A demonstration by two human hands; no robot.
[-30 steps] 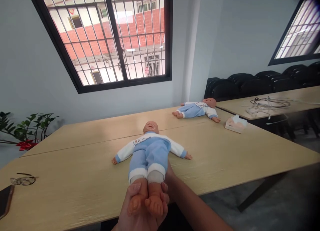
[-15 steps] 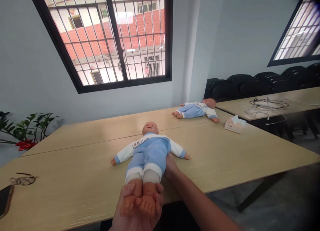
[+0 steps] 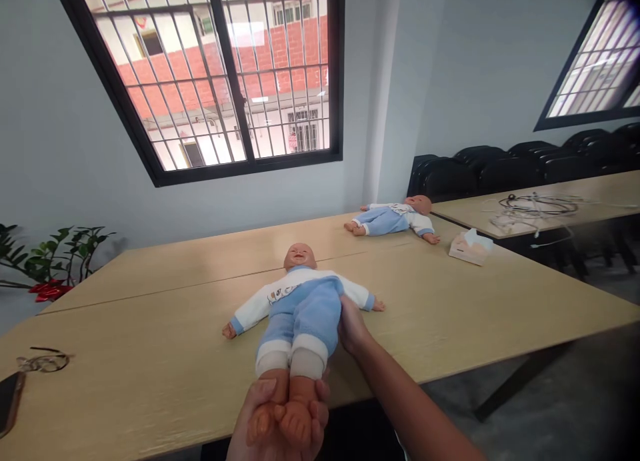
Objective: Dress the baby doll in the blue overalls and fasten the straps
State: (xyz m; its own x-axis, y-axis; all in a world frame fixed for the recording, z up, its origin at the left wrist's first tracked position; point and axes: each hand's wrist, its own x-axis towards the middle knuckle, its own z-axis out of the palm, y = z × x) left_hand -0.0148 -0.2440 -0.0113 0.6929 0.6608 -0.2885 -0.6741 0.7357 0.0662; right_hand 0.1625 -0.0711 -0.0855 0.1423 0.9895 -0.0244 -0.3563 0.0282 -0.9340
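Note:
A baby doll (image 3: 285,294) in a white top and light blue trousers (image 3: 305,321) lies on its back, feet toward me, arms spread. My left hand (image 3: 260,408) is wrapped from below around both ankles, just under the white trouser cuffs, lifting the feet at the table's front edge. At the doll's hip, on the right side, my right hand (image 3: 353,324) is closed on the side of the trousers. Most of its fingers are hidden behind the cloth and the doll's body.
On the wooden table (image 3: 150,354) lie a second doll (image 3: 390,220), a tissue box (image 3: 470,248), eyeglasses (image 3: 45,361) and a phone (image 3: 10,401). Coiled cables (image 3: 537,206) rest on another table. Black chairs (image 3: 447,179) and a potted plant (image 3: 65,254) stand beyond.
The doll's legs have shifted slightly right and downward with my left hand. My right hand has moved a little right and up along the hip; more of the white top shows.

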